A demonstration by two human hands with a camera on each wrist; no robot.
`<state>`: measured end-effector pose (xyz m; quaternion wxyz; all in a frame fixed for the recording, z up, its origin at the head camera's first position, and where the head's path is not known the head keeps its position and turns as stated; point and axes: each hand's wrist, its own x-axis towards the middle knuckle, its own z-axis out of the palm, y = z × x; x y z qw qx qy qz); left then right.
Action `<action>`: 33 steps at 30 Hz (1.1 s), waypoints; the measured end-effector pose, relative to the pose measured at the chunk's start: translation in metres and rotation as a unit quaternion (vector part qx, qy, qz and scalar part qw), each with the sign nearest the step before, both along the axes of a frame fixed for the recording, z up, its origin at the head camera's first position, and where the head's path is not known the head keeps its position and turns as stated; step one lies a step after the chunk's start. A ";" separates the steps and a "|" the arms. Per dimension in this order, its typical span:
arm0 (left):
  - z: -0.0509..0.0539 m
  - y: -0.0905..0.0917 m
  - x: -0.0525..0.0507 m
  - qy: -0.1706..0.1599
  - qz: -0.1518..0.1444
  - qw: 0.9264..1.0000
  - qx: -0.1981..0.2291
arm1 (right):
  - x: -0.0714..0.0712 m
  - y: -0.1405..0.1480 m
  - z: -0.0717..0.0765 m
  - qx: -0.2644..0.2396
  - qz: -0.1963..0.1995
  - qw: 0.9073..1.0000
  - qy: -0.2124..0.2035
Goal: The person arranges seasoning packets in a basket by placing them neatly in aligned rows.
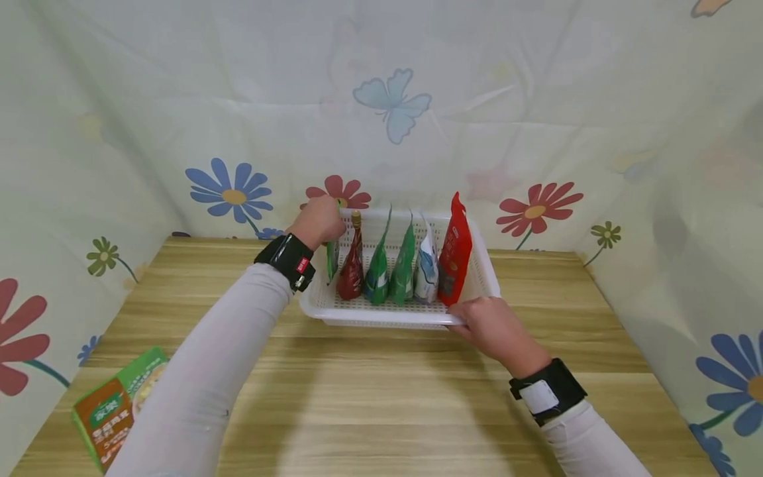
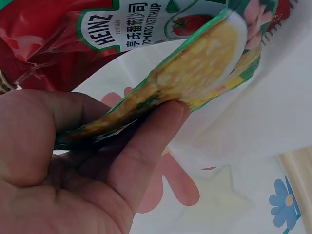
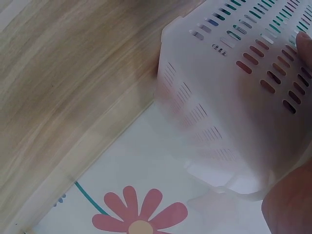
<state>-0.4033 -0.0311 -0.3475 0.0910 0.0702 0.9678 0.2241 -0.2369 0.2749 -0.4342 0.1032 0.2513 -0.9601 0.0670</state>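
Note:
A white plastic basket [image 1: 381, 318] stands at the back of the table. My left hand [image 1: 322, 220] is at its left end, pinching a thin green-edged food packet [image 2: 200, 61] between thumb and fingers. Beside that packet stands a red Heinz tomato ketchup pouch [image 1: 350, 277]. Further right in the basket stand a green packet [image 1: 378, 268], another green packet [image 1: 403, 268], a white-and-blue packet [image 1: 426, 271] and a red packet [image 1: 456, 255]. My right hand [image 1: 491, 324] grips the basket's front right rim. The right wrist view shows the slotted side of the basket.
A green-and-brown food packet [image 1: 113, 414] lies at the front left of the wooden table [image 1: 369, 397], partly covered by my left sleeve [image 1: 220, 358]. A flower-printed curtain [image 1: 286, 126] closes in the back and both sides.

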 end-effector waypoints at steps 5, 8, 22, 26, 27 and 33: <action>-0.001 -0.002 0.000 0.003 -0.003 1.000 0.007 | -0.001 -0.002 -0.001 -0.004 -0.001 1.000 -0.002; -0.004 -0.003 0.003 0.010 -0.015 1.000 0.007 | -0.001 -0.003 -0.001 -0.004 0.000 1.000 -0.001; -0.005 0.000 0.026 -0.016 -0.024 1.000 0.011 | -0.001 -0.001 -0.001 -0.012 0.003 1.000 0.006; -0.008 -0.002 0.029 -0.036 -0.023 0.999 0.012 | -0.001 0.000 -0.001 -0.012 0.001 1.000 0.004; -0.009 -0.003 0.030 -0.046 -0.018 0.999 0.011 | -0.002 0.000 -0.001 -0.012 0.001 1.000 0.002; -0.011 0.000 0.035 -0.063 -0.027 0.998 0.001 | -0.002 0.001 -0.002 -0.018 -0.005 1.000 -0.012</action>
